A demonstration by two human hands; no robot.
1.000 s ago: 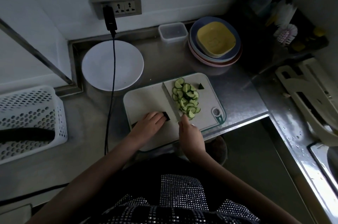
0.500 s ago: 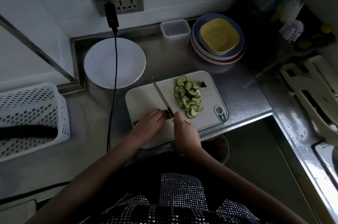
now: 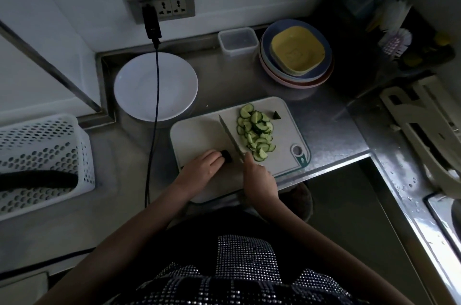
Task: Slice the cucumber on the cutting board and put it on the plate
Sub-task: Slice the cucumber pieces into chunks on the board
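Our left hand (image 3: 203,167) pins what seems the last cucumber stub (image 3: 226,155); our right hand (image 3: 259,177) grips the knife (image 3: 230,137). We should curl fingertips back, slicing thin.

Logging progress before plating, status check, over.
Left hand holds cucumber stub; right hand grips knife. Slices piled on cutting board. White plate bare, cable crossing it.

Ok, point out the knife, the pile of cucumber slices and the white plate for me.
knife (image 3: 229,136): head view, middle of the blade.
pile of cucumber slices (image 3: 257,131): head view, centre of the heap on the board.
white plate (image 3: 134,85): head view, bare surface left of the cable.
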